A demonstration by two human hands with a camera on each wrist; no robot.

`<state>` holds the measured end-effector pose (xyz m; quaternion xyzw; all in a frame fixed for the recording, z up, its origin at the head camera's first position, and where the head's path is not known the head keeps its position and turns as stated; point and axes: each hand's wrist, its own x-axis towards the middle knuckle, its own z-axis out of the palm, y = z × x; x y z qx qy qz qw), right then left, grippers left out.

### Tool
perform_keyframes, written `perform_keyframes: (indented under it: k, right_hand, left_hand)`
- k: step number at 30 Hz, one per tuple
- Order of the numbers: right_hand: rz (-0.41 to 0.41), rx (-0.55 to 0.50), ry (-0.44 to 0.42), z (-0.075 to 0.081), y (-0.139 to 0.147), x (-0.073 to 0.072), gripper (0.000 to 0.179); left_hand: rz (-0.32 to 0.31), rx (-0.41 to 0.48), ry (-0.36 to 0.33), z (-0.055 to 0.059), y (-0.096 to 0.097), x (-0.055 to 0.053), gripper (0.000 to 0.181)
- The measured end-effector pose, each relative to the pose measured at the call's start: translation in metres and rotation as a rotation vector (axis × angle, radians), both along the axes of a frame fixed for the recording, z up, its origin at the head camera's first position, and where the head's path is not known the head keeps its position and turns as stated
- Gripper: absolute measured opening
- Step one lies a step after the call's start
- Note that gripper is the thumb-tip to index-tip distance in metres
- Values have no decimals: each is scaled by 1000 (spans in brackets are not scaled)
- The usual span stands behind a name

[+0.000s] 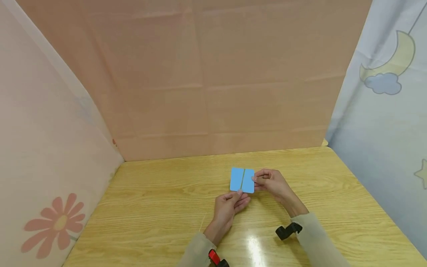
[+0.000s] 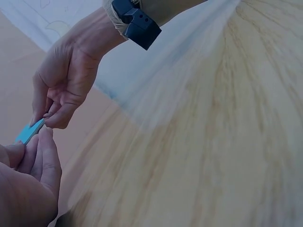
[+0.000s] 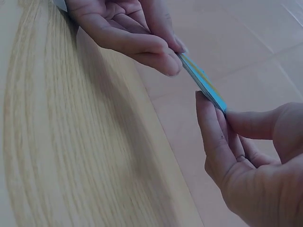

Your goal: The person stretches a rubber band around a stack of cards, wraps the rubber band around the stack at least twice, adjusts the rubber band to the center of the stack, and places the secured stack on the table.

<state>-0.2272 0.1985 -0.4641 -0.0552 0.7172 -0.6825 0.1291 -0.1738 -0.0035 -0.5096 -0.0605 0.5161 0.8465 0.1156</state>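
Observation:
A small blue square card (image 1: 236,179) with rounded corners is held above the table. One narrow olive-yellow band runs across its face, and in the right wrist view its edge looks layered. My left hand (image 1: 228,207) pinches the near edge, thumb on top and fingers beneath. At the right edge, my right hand (image 1: 274,183) pinches the card between thumb and fingers. In the left wrist view the card (image 2: 29,132) appears thin and tilted, partly hidden by the fingers.
The wood-grain table (image 1: 160,207) spreads beneath both hands. A brown-orange cloth (image 1: 200,81) hangs behind it, with printed cloths at the left (image 1: 60,148) and right (image 1: 380,122). Black camera mounts sit on both wrists.

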Motion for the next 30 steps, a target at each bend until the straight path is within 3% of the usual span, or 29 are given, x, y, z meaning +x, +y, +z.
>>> perform_keyframes:
  k: [12, 19, 24, 30]
  right_hand:
    - [8, -26, -9, 1, -3, 0, 25]
    - [14, -9, -31, 5, 1, 2, 27]
    - [62, -11, -28, 6, 3, 3, 25]
    - [135, 2, -35, 4, 1, 3, 30]
  left_hand:
    - [-5, -25, 17, 0, -1, 0, 26]
    - [-48, -37, 20, 3, -18, -6, 38]
    - [-61, -111, 32, 12, -40, -17, 44]
    - [-75, -241, 37, 16, -52, -26, 39]
